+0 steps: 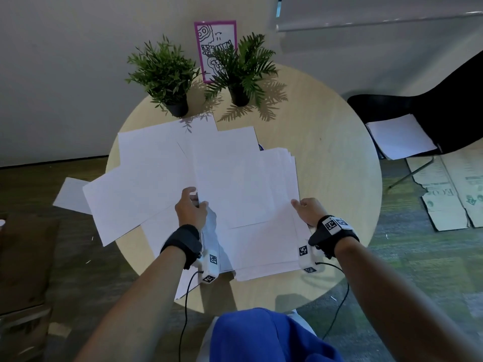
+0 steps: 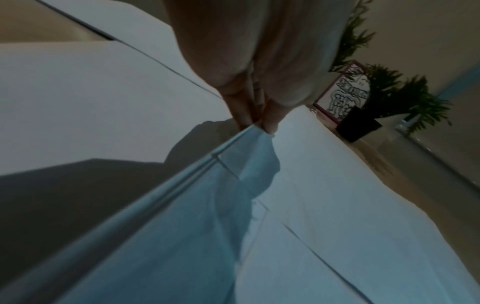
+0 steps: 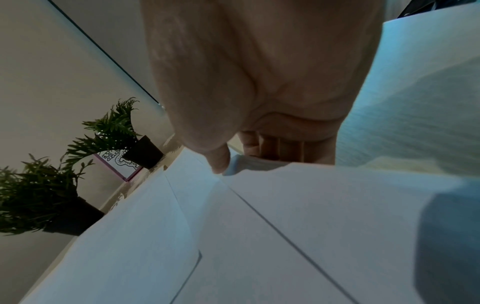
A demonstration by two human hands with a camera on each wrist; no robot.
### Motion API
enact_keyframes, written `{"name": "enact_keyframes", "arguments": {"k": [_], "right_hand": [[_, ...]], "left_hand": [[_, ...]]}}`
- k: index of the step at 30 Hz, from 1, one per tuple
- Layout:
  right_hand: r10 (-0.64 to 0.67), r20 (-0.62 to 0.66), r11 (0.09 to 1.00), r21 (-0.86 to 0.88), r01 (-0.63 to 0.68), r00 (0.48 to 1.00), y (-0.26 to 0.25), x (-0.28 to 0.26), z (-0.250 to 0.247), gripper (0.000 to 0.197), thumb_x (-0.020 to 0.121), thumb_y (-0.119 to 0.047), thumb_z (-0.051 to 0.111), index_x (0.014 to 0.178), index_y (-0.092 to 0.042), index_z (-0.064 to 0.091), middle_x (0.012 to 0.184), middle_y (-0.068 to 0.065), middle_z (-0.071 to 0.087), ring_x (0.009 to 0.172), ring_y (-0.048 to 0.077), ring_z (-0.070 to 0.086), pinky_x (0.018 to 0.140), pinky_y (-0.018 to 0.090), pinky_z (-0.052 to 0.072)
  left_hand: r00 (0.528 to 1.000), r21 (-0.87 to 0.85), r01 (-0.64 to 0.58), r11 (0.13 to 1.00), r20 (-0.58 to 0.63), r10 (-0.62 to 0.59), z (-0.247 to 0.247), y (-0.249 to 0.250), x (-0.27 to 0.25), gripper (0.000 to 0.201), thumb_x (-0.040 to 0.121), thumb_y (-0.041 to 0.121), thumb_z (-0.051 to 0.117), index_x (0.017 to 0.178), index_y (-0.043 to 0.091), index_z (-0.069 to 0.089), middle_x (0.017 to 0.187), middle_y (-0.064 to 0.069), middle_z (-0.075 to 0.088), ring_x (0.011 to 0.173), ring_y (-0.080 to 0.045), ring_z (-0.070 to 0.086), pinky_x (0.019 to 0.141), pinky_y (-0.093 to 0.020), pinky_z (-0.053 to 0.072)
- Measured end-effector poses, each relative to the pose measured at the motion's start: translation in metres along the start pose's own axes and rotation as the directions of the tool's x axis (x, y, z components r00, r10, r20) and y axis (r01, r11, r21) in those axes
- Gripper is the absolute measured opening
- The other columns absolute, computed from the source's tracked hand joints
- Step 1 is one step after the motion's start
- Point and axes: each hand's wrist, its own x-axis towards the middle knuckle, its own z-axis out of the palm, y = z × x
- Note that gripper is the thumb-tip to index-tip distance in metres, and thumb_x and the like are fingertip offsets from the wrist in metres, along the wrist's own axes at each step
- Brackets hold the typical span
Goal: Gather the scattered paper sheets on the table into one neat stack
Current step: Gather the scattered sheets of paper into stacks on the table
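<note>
Left hand [image 1: 190, 209] pinches the left edge of a few gathered sheets [image 1: 251, 205], thumb and fingertips [image 2: 270, 123] closed on the lifted edge. Right hand [image 1: 309, 211] grips the right edge of the same bundle at lower centre of the head view, thumb on top, fingers curled beneath. Bundle's long axis runs away from the body. Loose sheets [image 1: 136, 184] fan out to centre left of the frame, over the round table [image 1: 326, 131], one overhanging its edge. They lie just beside the left hand, so I judge that hand the nearer one.
</note>
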Motion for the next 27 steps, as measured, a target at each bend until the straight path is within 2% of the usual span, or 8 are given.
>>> {"name": "enact_keyframes", "arguments": {"k": [3, 6, 11, 15, 18, 22, 24, 27], "right_hand": [[0.015, -0.005, 1.000, 0.008, -0.015, 1.000, 0.000, 0.000, 0.002, 0.054, 0.100, -0.046, 0.045, 0.057, -0.016, 0.035, 0.055, 0.002, 0.039, 0.052, 0.023, 0.039, 0.060, 0.033, 0.034], [0.031, -0.015, 0.999, 0.023, -0.031, 0.999, -0.001, 0.002, 0.004, 0.057, 0.100, -0.053, 0.040, 0.058, -0.015, 0.039, 0.055, 0.003, 0.043, 0.053, 0.023, 0.044, 0.061, 0.032, 0.037], [0.066, -0.007, 0.998, 0.001, -0.066, 0.998, -0.003, 0.003, 0.006, 0.058, 0.094, -0.067, 0.036, 0.063, -0.018, 0.036, 0.059, 0.001, 0.042, 0.055, 0.021, 0.042, 0.062, 0.032, 0.037], [0.097, 0.013, 0.995, -0.030, -0.096, 0.995, 0.002, 0.011, 0.009, 0.059, 0.087, -0.076, 0.035, 0.068, -0.020, 0.035, 0.063, 0.002, 0.046, 0.061, 0.023, 0.050, 0.062, 0.032, 0.041], [0.085, -0.004, 0.995, -0.043, -0.085, 0.996, -0.006, 0.004, 0.008, 0.061, 0.091, -0.071, 0.040, 0.084, -0.011, 0.048, 0.068, 0.004, 0.054, 0.069, 0.026, 0.058, 0.063, 0.033, 0.043], [0.090, 0.003, 0.991, -0.104, -0.090, 0.996, -0.010, 0.001, 0.008, 0.059, 0.093, -0.068, 0.041, 0.098, -0.010, 0.050, 0.083, 0.006, 0.058, 0.086, 0.030, 0.060, 0.073, 0.036, 0.045], [0.088, 0.016, 0.989, -0.117, -0.086, 0.996, -0.010, 0.001, 0.007, 0.060, 0.094, -0.067, 0.041, 0.096, -0.008, 0.051, 0.081, 0.006, 0.056, 0.086, 0.029, 0.059, 0.074, 0.036, 0.045], [0.078, 0.025, 0.990, -0.122, -0.074, 0.997, -0.007, 0.003, 0.004, 0.058, 0.094, -0.064, 0.046, 0.107, -0.008, 0.054, 0.102, 0.010, 0.062, 0.103, 0.032, 0.061, 0.082, 0.036, 0.047]], "left_hand": [[0.999, -0.034, 0.038, 0.999, -0.017, -0.038, -0.002, -0.006, -0.002, 0.037, 0.087, 0.007, 0.067, 0.122, 0.011, 0.057, 0.100, -0.006, 0.062, 0.076, -0.012, 0.060, 0.085, -0.034, 0.055], [0.998, 0.011, 0.012, 1.000, 0.059, -0.012, 0.003, -0.006, -0.007, 0.041, 0.089, 0.018, 0.067, 0.128, 0.012, 0.056, 0.112, -0.005, 0.063, 0.096, -0.018, 0.062, 0.087, -0.025, 0.047], [0.970, 0.130, -0.144, 0.981, 0.213, 0.115, 0.024, -0.004, -0.023, 0.026, 0.086, 0.017, 0.070, 0.111, 0.012, 0.067, 0.112, -0.002, 0.062, 0.101, -0.020, 0.061, 0.098, -0.036, 0.048], [0.963, 0.072, -0.138, 0.988, 0.242, 0.117, 0.035, 0.000, -0.035, 0.044, 0.088, 0.017, 0.068, 0.130, 0.014, 0.056, 0.125, -0.003, 0.060, 0.115, -0.021, 0.057, 0.104, -0.038, 0.046], [0.943, 0.074, -0.129, 0.989, 0.318, 0.100, 0.041, 0.006, -0.045, 0.061, 0.093, 0.019, 0.062, 0.148, 0.020, 0.036, 0.151, -0.003, 0.042, 0.137, -0.022, 0.041, 0.113, -0.033, 0.035], [0.897, 0.138, -0.199, 0.970, 0.424, 0.124, 0.049, 0.004, -0.054, 0.067, 0.097, 0.019, 0.058, 0.153, 0.021, 0.023, 0.164, -0.002, 0.014, 0.147, -0.022, 0.026, 0.116, -0.032, 0.025], [0.905, 0.119, -0.180, 0.976, 0.408, 0.117, 0.049, 0.003, -0.052, 0.068, 0.096, 0.020, 0.059, 0.153, 0.020, 0.023, 0.160, 0.000, 0.025, 0.144, -0.019, 0.031, 0.115, -0.032, 0.029], [0.960, 0.084, -0.124, 0.989, 0.263, 0.098, 0.047, 0.004, -0.031, 0.063, 0.091, 0.020, 0.064, 0.146, 0.011, 0.034, 0.133, 0.001, 0.050, 0.126, -0.020, 0.048, 0.104, -0.029, 0.039]]}}
